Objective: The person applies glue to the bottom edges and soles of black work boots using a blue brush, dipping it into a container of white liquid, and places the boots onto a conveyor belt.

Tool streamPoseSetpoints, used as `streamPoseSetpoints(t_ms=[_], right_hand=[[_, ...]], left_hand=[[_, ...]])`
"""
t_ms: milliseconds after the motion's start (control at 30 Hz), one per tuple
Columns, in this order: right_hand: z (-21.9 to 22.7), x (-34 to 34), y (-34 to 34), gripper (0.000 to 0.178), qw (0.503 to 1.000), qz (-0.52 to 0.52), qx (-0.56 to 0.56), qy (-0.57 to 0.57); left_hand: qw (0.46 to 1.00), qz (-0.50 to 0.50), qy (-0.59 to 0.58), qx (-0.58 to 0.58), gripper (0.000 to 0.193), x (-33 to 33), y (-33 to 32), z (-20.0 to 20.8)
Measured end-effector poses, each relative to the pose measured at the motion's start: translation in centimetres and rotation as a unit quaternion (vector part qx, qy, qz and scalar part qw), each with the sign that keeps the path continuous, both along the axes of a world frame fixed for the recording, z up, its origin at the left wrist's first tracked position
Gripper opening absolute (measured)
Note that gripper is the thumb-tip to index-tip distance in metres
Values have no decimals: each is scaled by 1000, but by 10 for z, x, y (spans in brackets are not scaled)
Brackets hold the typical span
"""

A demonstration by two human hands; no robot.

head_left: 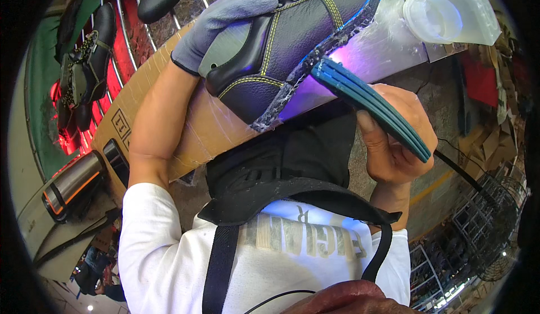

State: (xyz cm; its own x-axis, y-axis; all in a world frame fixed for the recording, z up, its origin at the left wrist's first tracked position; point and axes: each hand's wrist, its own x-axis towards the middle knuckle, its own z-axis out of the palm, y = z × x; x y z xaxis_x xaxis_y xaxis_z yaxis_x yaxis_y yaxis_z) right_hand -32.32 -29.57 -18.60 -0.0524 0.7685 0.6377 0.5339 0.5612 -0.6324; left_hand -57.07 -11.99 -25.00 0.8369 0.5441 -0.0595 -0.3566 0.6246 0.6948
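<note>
My left hand (225,24), in a grey knit glove, grips a black leather shoe (304,35) at its opening and laces. Yellow stitching runs along the shoe, and a blue line follows the edge above its rough, fuzzy dark bottom rim. A grey-green insert with a small hole, like a shoe last, fills the shoe's opening. The shoe lies tilted on its side, toe to the upper right. My bare right hand (396,137) is closed around a flat, ribbed blue-green tool (371,103). Its upper end meets the shoe's bottom rim; whether it has bristles there is unclear.
Under the shoe is a cardboard-covered surface (152,103), lit violet near the rim. A translucent plastic tub (450,13) stands at its far right. More black shoes (93,61) lie on a metal rack at left, beside a steel flask (76,184). A caged fan (498,229) stands lower right.
</note>
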Motion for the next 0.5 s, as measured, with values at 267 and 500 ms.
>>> streamPoseSetpoints(t_ms=[267,500], right_hand=[[9,-13,-9,29,999,32,-40,-6],[13,-9,-10,30,996,61,-19,-66]], left_hand=[[998,56,27,18,39,-24,7,-31],[980,133,141,46,37,-34,0,-41]])
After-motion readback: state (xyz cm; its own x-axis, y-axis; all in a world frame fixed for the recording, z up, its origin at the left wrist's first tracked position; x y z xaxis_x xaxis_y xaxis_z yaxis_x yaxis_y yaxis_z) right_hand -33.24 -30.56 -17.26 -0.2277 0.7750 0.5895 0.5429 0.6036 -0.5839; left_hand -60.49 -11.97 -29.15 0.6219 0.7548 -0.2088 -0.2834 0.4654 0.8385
